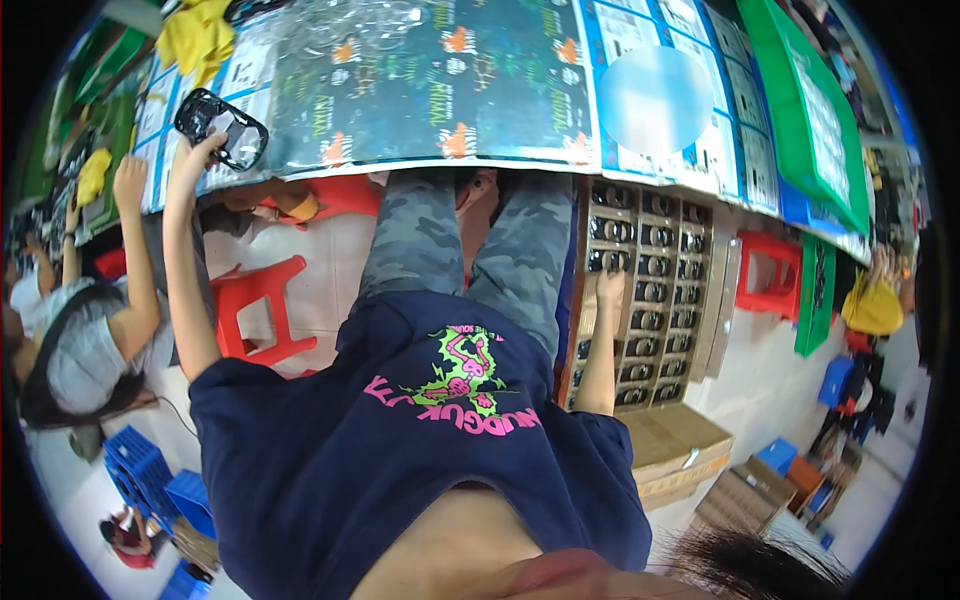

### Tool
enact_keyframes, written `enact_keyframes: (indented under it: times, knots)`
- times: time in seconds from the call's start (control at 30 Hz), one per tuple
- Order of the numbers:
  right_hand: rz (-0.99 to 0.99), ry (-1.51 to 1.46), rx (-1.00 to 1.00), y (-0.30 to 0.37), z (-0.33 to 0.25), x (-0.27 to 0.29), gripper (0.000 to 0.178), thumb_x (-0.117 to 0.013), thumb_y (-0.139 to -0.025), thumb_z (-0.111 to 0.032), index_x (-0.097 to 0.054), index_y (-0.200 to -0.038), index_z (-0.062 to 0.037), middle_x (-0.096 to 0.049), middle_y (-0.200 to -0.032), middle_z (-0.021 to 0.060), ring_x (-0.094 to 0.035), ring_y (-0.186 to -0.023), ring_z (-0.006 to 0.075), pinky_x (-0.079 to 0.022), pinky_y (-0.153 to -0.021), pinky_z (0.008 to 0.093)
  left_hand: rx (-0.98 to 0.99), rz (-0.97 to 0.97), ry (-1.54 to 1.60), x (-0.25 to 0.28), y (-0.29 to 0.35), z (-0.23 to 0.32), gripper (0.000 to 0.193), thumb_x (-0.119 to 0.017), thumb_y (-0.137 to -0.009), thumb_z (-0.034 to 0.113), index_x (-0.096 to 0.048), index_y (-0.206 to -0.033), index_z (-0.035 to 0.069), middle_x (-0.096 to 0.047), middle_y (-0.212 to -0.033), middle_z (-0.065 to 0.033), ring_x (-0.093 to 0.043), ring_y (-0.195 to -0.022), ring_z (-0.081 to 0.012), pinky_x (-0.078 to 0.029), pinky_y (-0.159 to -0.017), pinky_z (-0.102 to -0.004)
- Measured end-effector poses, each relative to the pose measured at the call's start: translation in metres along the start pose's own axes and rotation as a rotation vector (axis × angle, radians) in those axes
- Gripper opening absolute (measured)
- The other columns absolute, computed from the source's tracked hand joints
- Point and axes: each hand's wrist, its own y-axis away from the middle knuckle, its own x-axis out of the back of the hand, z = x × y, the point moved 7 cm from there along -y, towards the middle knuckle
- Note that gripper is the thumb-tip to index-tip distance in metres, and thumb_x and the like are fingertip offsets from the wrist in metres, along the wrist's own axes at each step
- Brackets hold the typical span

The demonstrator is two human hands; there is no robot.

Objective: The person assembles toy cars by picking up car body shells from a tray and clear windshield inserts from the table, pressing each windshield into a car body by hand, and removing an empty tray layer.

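At the table's left, my left hand (203, 152) grips a glossy black oval plastic casing (243, 138) by its lower side. The casing has an opening with a lighter grey area inside and is tilted just above the table edge. Down at my right, my right hand (609, 286) reaches into a divided cardboard box (627, 400). Its fingers are drawn together at a compartment beside a black part (606, 261). Whether they hold that part is hidden. Similar black parts fill several rows of the box.
A patterned mat (400, 120) covers the table (655, 25), with clear plastic wrap (370, 25) and yellow cloth (195, 40) at the far left. Green bins (800, 110) stand at the right. Red stools (262, 310) and a closed carton (670, 440) are near me. Another person (90, 330) sits at left.
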Motion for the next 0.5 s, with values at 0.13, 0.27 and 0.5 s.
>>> enact_keyframes:
  times: [0.13, 0.27, 0.5]
  knots:
    - [-0.165, -0.029, -0.147, 0.0, -0.018, -0.022, 0.053, -0.057, -0.071, -0.02, -0.043, -0.114, 0.0075, -0.055, -0.099, 0.0286, -0.053, -0.095, 0.042, -0.041, -0.086, 0.0415, 0.222, -0.063, -0.115, 0.045, -0.035, -0.074, 0.022, -0.065, -0.069, 0.025, -0.054, -0.065, 0.006, -0.049, -0.052, -0.0013, -0.043, -0.04, -0.0091, -0.032, -0.037, -0.0218]
    - [-0.072, 0.046, -0.331, 0.01, -0.046, -0.007, 0.059, -0.055, -0.072, -0.024, -0.037, -0.12, 0.0038, -0.054, -0.103, 0.0286, -0.052, -0.097, 0.0426, -0.04, -0.087, 0.0428, 0.438, -0.147, -0.152, 0.063, -0.056, -0.125, 0.025, -0.063, -0.071, 0.025, -0.054, -0.066, 0.003, -0.052, -0.052, -0.0061, -0.05, -0.042, -0.0161, -0.039, -0.039, -0.0281]
    - [-0.211, -0.204, -0.453, -0.038, 0.03, -0.053, 0.062, -0.057, -0.072, -0.03, -0.038, -0.123, -0.0004, -0.055, -0.106, 0.0205, -0.057, -0.092, 0.0294, -0.045, -0.074, 0.0362, -0.69, 0.587, -0.672, 0.026, -0.031, 0.051, 0.034, -0.06, -0.072, 0.019, -0.054, -0.1, 0.001, -0.058, -0.086, -0.0177, -0.056, -0.084, -0.0351, -0.044, -0.074, -0.0406]
